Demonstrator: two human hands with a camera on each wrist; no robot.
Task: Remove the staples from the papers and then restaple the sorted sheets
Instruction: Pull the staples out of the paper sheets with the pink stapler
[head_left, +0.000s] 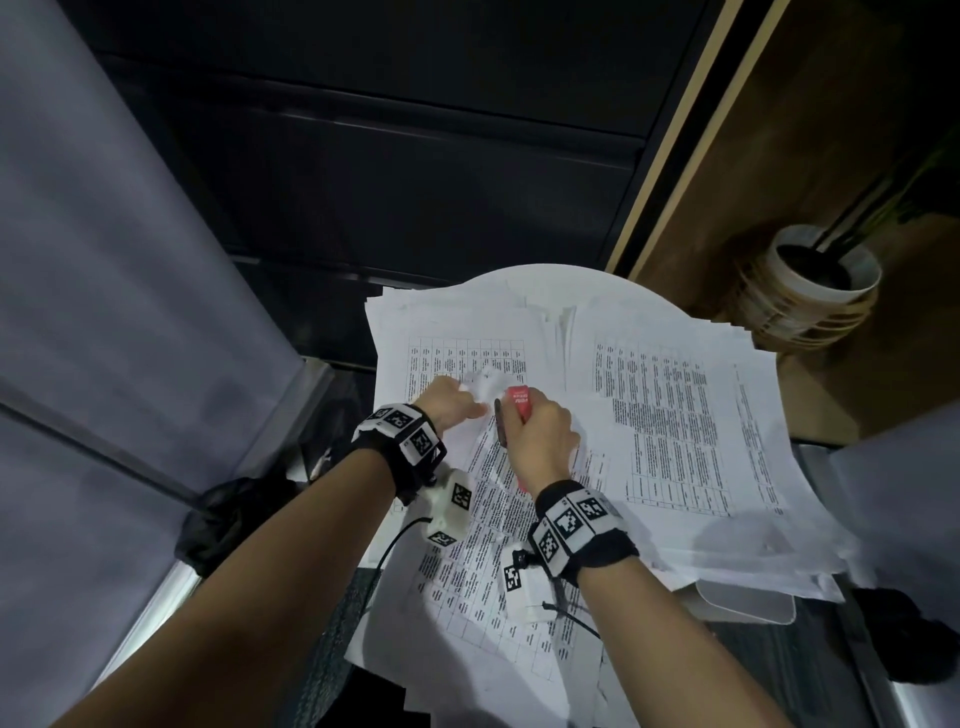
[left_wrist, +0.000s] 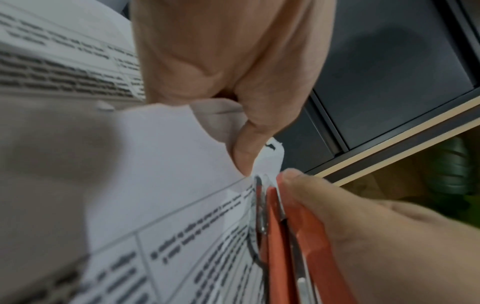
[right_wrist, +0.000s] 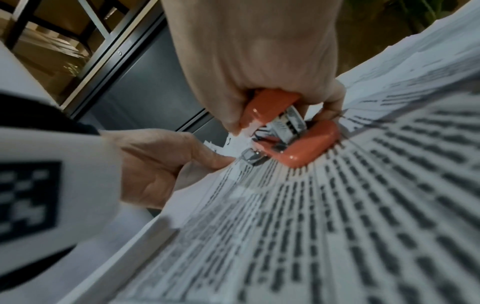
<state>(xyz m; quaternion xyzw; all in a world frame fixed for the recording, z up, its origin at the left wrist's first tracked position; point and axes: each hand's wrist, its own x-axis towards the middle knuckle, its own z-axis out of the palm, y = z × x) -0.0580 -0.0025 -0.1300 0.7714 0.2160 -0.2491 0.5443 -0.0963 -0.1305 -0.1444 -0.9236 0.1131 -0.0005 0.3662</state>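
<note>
My right hand (head_left: 540, 434) grips a red stapler (head_left: 518, 402) and holds it against the top corner of a printed sheaf of papers (head_left: 483, 545). In the right wrist view the red stapler (right_wrist: 298, 142) shows its metal rear tab at the paper's corner. My left hand (head_left: 452, 402) pinches that crumpled corner (head_left: 485, 382) between thumb and fingers. In the left wrist view the thumb (left_wrist: 246, 152) presses the torn corner beside the stapler (left_wrist: 283, 236). No staple can be made out.
Two stacks of printed sheets (head_left: 670, 415) cover a round white table (head_left: 545, 275). A wicker-wrapped plant pot (head_left: 810, 286) stands on a wooden surface at the back right. Dark cabinet fronts (head_left: 415, 156) lie ahead, grey upholstery (head_left: 104, 312) to the left.
</note>
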